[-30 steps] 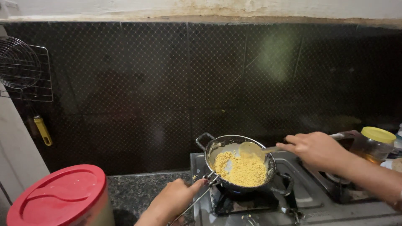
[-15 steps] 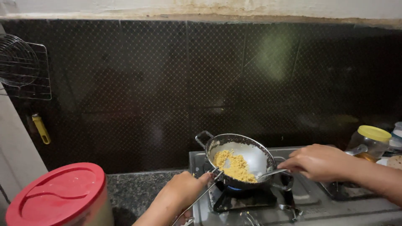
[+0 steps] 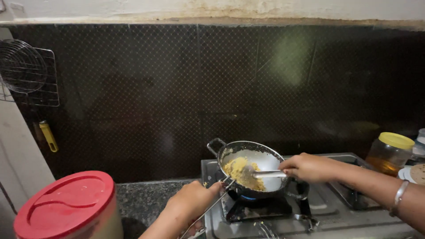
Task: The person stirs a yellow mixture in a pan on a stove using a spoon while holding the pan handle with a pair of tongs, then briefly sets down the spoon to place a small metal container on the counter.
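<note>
Right hand (image 3: pixel 310 167) grips our spatula (image 3: pixel 265 174) in the wok (image 3: pixel 252 168) on the burner; left hand (image 3: pixel 192 201) clamps tongs (image 3: pixel 217 197) to its rim. Hard stirring could tip yellow crumbs (image 3: pixel 241 170) out.

The wok (image 3: pixel 252 170) sits on the stove burner (image 3: pixel 261 207) between both hands' fingers (image 3: pixel 290 167), food (image 3: pixel 241 171) in it, a lidded container (image 3: pixel 71 208) far left of them, a jar (image 3: pixel 392 152) to their right.
</note>
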